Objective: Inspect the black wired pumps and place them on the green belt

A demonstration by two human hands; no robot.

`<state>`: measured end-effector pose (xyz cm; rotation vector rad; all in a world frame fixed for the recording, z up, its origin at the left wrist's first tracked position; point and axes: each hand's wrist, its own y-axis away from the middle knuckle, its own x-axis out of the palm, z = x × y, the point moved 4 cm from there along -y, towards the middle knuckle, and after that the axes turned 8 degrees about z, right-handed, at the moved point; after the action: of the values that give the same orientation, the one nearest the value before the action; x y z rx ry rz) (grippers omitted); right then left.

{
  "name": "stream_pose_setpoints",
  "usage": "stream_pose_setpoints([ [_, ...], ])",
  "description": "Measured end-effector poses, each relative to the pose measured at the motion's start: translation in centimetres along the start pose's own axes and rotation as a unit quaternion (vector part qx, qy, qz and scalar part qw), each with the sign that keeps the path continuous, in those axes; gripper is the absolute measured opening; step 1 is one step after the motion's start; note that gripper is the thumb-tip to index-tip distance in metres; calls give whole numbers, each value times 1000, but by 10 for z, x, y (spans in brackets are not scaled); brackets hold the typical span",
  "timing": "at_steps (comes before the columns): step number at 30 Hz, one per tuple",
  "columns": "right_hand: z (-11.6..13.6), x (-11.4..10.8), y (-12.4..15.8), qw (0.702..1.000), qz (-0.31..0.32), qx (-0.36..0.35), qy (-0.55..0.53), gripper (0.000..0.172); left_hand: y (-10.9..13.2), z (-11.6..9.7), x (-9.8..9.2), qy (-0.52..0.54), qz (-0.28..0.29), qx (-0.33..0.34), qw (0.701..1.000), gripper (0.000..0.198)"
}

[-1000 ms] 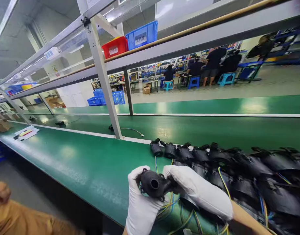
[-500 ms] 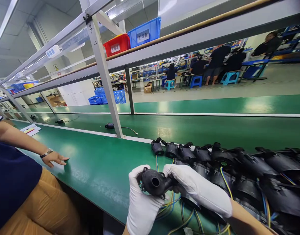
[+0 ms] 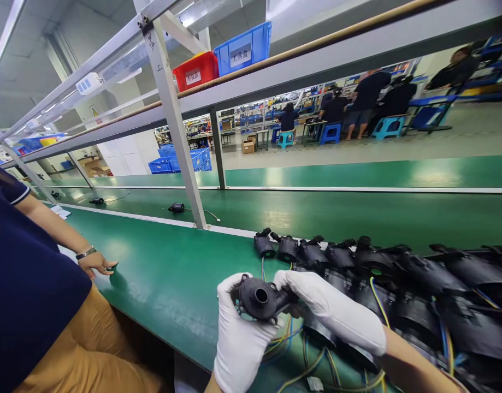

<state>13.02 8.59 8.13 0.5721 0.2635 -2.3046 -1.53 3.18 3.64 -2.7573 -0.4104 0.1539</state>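
A black plastic pump [image 3: 254, 301] with a round inlet opening and small screw lugs round its rim is between my hands, its opening towards me. My left hand [image 3: 240, 333], in a white glove, wraps round its left side and underside. Also gloved in white, my right hand [image 3: 328, 308] grips the side spout at the right. Beyond and to the right stand several similar black pumps [image 3: 312, 254] in rows. Coloured wires [image 3: 289, 341] lie on the green bench below my hands.
At the left a co-worker's hand [image 3: 95, 263] touches the green bench [image 3: 164, 278]. A white upright post [image 3: 177, 125] rises behind the bench. Red [image 3: 195, 71] and blue [image 3: 242, 49] bins sit on the shelf above. Loose pumps lie on the belt [image 3: 242, 213] behind.
The pump in my hands has tilted slightly, with its opening now standing out more. On the belt the loose pumps have shifted left. The co-worker's body and hand have moved right in view.
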Motion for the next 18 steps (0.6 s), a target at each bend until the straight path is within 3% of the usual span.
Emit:
stream_pose_setpoints([
  [3, 3, 2, -1, 1000, 6, 8, 18, 62, 0, 1, 1, -14, 2, 15, 1000, 62],
  [6, 3, 2, 0, 998, 12, 31, 59, 41, 5, 1, 0, -57, 9, 74, 996, 65],
  [9, 6, -4, 7, 994, 23, -39, 97, 25, 8, 1, -7, -136, 30, 162, 977, 79],
  [11, 8, -8, 13, 989, 49, -110, 82, 24, 6, 4, -17, -163, 28, 179, 970, 81],
  [14, 5, -14, 17, 988, 41, -149, 9, 33, -5, 18, -36, -142, 50, 62, 987, 56],
  [16, -1, -19, 12, 986, -21, -127, -102, 42, -8, 29, -44, -114, 92, -48, 988, 37],
  [18, -11, -21, 3, 954, -93, -86, -273, 51, -6, 35, -50, -76, 125, -126, 981, 30],
])
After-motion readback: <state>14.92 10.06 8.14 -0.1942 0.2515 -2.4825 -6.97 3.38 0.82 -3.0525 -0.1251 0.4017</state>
